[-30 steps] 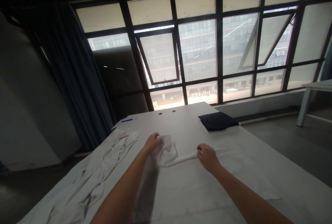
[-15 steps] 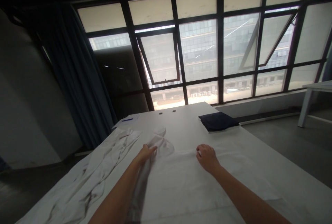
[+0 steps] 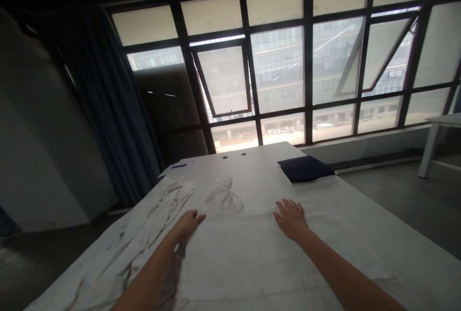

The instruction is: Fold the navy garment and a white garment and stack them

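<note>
Head view, clock directions taken from the wearer. The left hand [image 3: 185,224] and right hand [image 3: 291,218] lie open and palm down, well apart, clamped on nothing. Both rest on a white cloth [image 3: 245,263] spread over the tabletop [image 3: 261,155], the right fingertips [image 3: 284,204] near its far edge. A loose, looped fold of white fabric [image 3: 224,196] lies at 12 o'clock, between and just beyond the hands. A crumpled white cloth [image 3: 144,227] lies at 9 o'clock, just beside the left hand. Farther off, a folded navy cloth [image 3: 305,168] lies at 1 o'clock; a sheet of paper [image 3: 189,164] with a blue pen [image 3: 179,166] lies at 11 o'clock.
</note>
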`<state>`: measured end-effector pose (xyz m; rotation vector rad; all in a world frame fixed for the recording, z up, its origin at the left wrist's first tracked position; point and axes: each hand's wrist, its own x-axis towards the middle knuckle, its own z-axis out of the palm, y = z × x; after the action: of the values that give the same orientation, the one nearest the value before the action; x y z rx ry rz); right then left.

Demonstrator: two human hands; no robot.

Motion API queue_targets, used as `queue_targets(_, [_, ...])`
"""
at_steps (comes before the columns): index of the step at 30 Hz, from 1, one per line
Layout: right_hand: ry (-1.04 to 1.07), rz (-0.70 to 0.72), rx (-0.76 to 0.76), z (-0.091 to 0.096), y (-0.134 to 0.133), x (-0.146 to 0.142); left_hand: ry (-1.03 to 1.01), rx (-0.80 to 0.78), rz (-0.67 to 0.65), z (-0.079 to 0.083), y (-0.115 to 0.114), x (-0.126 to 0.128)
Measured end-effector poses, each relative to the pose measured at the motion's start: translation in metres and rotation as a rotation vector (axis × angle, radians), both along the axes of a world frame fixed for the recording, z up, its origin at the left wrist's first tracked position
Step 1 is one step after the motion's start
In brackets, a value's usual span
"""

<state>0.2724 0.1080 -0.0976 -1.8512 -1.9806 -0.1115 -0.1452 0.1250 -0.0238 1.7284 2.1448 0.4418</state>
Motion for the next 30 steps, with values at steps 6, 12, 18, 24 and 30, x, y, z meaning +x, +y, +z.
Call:
queue_targets(6, [-0.026, -0.122, 0.021, 0.003, 0.005, 0.015, 0.302, 0.079, -0.037, -0.016, -0.013, 0.013])
queue_targets(12, [-0.027, -0.202, 0.003, 0.004, 0.006, 0.023, 0.480, 0.219, -0.010, -0.008, -0.020, 0.047])
queue_targets(18, [-0.006, -0.217, -0.083, 0.010, 0.020, 0.042, 0.441, 0.289, -0.329, -0.007, -0.003, 0.140])
queue_targets(24, [0.075, -0.430, -0.186, 0.023, 0.039, 0.118, 0.356, 0.254, -0.542, -0.032, -0.008, 0.209])
queue_targets(30, [0.170, -0.498, -0.257, 0.009, 0.045, 0.170, 0.323, 0.291, -0.521, -0.039, -0.018, 0.204])
